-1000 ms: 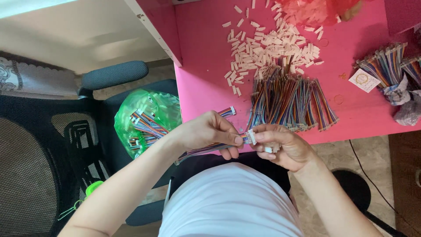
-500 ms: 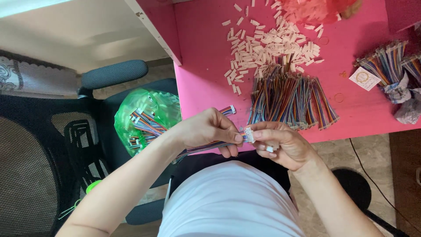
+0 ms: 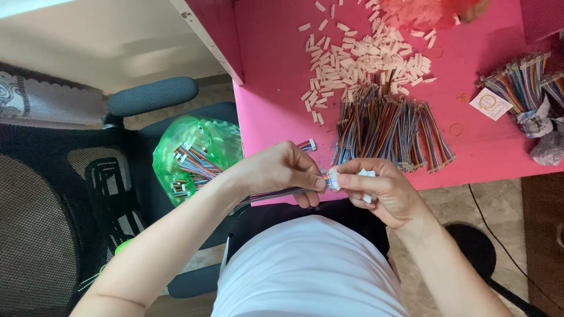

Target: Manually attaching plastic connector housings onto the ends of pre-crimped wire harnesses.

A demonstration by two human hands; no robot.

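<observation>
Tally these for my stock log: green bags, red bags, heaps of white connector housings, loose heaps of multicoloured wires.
Green plastic bag: 1
Red plastic bag: 1
Heap of white connector housings: 1
Loose heap of multicoloured wires: 1
Total: 4

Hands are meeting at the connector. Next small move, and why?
Probably press the wire ends fully into the white connector. The left hand pinches the multicoloured ribbon wires right at the housing, which the right hand grips; how deep the wires sit cannot be told.
</observation>
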